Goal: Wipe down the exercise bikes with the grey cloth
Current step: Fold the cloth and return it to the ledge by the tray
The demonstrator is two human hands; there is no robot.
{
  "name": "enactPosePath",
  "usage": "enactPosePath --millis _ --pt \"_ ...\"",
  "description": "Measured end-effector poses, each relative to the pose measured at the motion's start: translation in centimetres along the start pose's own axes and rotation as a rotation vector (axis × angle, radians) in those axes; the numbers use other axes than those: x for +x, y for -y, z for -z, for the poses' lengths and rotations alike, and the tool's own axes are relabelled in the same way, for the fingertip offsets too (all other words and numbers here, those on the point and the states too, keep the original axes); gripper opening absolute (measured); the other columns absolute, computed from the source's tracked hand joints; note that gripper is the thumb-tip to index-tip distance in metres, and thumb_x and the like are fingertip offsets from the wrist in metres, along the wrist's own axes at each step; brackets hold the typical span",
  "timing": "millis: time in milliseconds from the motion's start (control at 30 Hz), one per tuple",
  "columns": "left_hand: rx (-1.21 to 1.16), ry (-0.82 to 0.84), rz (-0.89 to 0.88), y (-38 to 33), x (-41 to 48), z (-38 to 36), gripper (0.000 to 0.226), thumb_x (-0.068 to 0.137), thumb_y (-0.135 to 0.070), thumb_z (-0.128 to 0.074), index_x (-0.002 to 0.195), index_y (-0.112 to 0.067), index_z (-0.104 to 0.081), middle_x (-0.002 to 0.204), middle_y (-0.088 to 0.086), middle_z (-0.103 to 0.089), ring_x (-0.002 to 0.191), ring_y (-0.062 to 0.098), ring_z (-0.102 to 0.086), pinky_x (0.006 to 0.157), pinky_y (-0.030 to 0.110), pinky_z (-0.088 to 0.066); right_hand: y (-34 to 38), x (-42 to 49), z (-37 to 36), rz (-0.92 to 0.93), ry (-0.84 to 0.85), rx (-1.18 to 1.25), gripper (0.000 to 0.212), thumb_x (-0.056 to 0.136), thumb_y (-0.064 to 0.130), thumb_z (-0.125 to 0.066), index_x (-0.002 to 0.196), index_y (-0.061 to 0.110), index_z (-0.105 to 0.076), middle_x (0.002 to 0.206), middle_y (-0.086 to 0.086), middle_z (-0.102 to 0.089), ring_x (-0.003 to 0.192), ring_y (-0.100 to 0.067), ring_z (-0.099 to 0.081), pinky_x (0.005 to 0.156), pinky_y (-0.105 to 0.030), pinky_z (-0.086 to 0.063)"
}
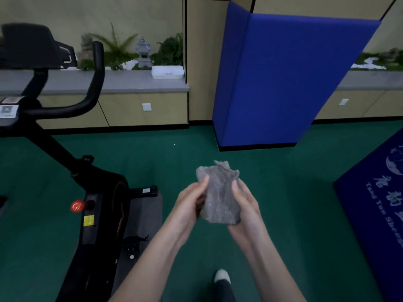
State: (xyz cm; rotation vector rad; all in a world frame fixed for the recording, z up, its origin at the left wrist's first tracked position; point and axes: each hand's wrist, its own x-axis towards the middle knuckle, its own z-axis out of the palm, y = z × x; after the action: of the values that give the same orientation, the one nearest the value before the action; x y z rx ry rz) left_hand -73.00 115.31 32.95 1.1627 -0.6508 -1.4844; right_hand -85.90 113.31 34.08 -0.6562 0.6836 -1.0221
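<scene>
Standing at far left: a black steel-framed exercise bike point(93, 192), its curved black handlebar point(96, 83) up top, a round red knob point(76, 206) on the frame, and a flat grey rubber pad point(150, 205) under its base. Right of the bike, the left hand point(189, 199) grips the left edge of a crumpled fuzzy grey cloth point(220, 197), thumb on its front. The right hand point(246, 205) cups the cloth's right side and lower edge, thumb curled over it. The cloth is held in mid-air above the green carpeted floor point(294, 214), clear of the bike. Behind, a tall blue padded panel point(283, 83) stands upright. Far right, a dark blue floor mat with white lettering point(381, 203) lies flat.
</scene>
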Motion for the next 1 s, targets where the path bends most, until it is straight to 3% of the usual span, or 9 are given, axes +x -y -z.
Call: enactPosePath --millis 67,200,300,433,633,800,900,1000 --pt "0.071 -0.086 -0.025 -0.6 2.3 -0.8 0.035 0.083 -0.037 -0.069 0.109 -0.013 -0.067 0.105 0.005 -0.072 0.099 0.02 -0.068 0.09 0.037 -0.052 0.7 2.5 0.8 -0.008 0.008 -0.055 0.041 0.089 0.017 -0.06 0.129 0.01 -0.055 0.125 -0.016 -0.063 0.115 -0.032 -0.061 0.093 -0.046 -0.053" --pt "0.114 -0.27 -0.124 -2.0 7.6 -3.0 0.018 0.088 -0.019 -0.065 0.103 -0.01 -0.062 0.092 0.004 -0.074 0.085 0.018 -0.071 0.068 0.027 -0.057 2.9 8.2 2.7 -0.001 -0.007 -0.181 0.045 0.084 0.014 -0.067 0.127 0.01 -0.055 0.119 -0.014 -0.066 0.108 -0.031 -0.065 0.089 -0.046 -0.055" --pt "0.169 -0.309 -0.162 -3.4 10.7 -4.5 0.023 0.089 -0.019 -0.064 0.109 -0.013 -0.054 0.091 0.005 -0.074 0.084 0.021 -0.071 0.074 0.038 -0.059 4.8 12.0 3.7 0.003 -0.026 -0.286 0.044 0.078 0.013 -0.073 0.119 0.008 -0.059 0.112 -0.012 -0.07 0.101 -0.027 -0.069 0.082 -0.037 -0.058" --pt "0.235 -0.371 -0.23 -5.3 14.4 -5.5 0.028 0.089 -0.02 -0.064 0.112 -0.016 -0.048 0.091 0.009 -0.073 0.082 0.024 -0.071 0.076 0.048 -0.058 6.9 16.9 4.3 -0.052 -0.062 -0.31 0.017 0.092 0.015 -0.06 0.107 0.008 -0.066 0.102 -0.007 -0.074 0.093 -0.02 -0.071 0.071 -0.03 -0.058" --pt "0.264 -0.415 -0.303 -8.0 18.3 -4.8 0.016 0.092 -0.021 -0.058 0.104 -0.02 -0.047 0.099 0.019 -0.068 0.09 0.034 -0.068 0.082 0.055 -0.054 7.8 22.6 2.9 -0.305 0.037 -0.108 0.028 0.099 0.028 -0.047 0.122 0.016 -0.059 0.114 -0.005 -0.071 0.103 -0.019 -0.068 0.084 -0.039 -0.055" --pt "0.281 -0.433 -0.323 -10.5 22.0 -2.4 0.012 0.095 -0.025 -0.053 0.103 -0.021 -0.046 0.104 0.02 -0.066 0.087 0.027 -0.068 0.078 0.047 -0.056 7.6 27.8 1.2 -0.516 0.155 0.0 0.036 0.097 0.038 -0.045 0.127 0.022 -0.056 0.121 -0.006 -0.067 0.11 -0.023 -0.065 0.082 -0.042 -0.057" --pt "0.416 -0.456 -0.35 -12.3 25.0 -0.1 0.009 0.096 -0.026 -0.052 0.101 -0.025 -0.046 0.096 0.015 -0.067 0.086 0.029 -0.067 0.075 0.049 -0.057 7.2 31.9 0.1 -0.433 0.129 0.005 0.035 0.096 0.031 -0.052 0.125 0.013 -0.058 0.122 -0.011 -0.066 0.113 -0.025 -0.063 0.09 -0.046 -0.053" --pt "0.586 -0.524 -0.414 -14.4 28.9 2.7 0.009 0.094 -0.028 -0.055 0.095 -0.028 -0.047 0.084 0.004 -0.068 0.075 0.017 -0.067 0.065 0.039 -0.057 6.8 36.8 -2.0 -0.244 0.067 -0.091 0.024 0.095 0.029 -0.055 0.107 0.009 -0.06 0.106 -0.006 -0.071 0.097 -0.02 -0.069 0.079 -0.04 -0.058"
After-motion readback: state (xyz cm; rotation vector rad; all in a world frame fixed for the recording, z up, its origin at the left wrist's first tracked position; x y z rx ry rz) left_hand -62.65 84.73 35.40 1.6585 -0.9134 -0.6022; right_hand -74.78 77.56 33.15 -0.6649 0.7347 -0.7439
